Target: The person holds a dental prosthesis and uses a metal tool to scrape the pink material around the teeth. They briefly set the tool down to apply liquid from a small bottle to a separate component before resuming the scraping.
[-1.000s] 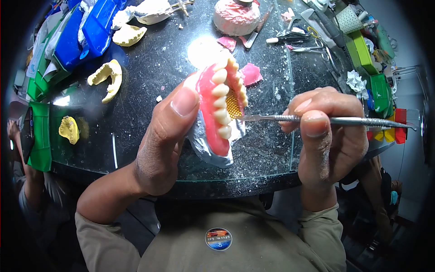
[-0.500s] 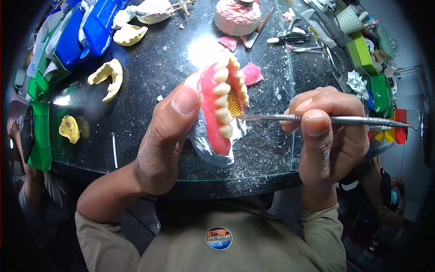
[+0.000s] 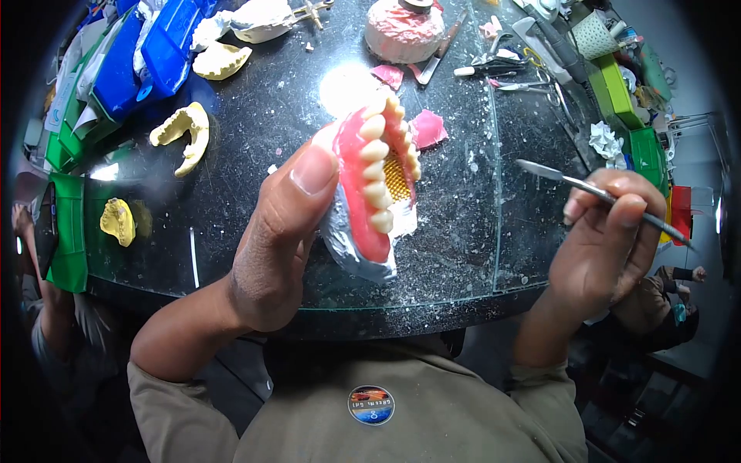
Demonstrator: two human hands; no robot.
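My left hand (image 3: 274,231) is closed around a denture on a plaster model (image 3: 361,208), its thumb pressed on the pink gum edge. The model has cream teeth, pink wax and a gold mesh (image 3: 397,184) on the inner side; its pale plaster base shows below. Well to the right, my right hand (image 3: 606,239) pinches a metal wax carver (image 3: 575,183). The carver's flat blade points up and left, apart from the denture. Most fingers of my left hand are hidden behind the model.
Pink wax pieces (image 3: 429,129) lie behind the denture. A round plaster block (image 3: 403,35) and a knife (image 3: 441,48) are at the back. Yellow casts (image 3: 185,135) and blue bins (image 3: 166,58) stand left. Scissors (image 3: 532,83) and crumpled paper (image 3: 607,143) are right. Other people are at both sides.
My right hand has moved right with the wax carver, whose tip has left the gold mesh. The denture in my left hand has barely shifted.
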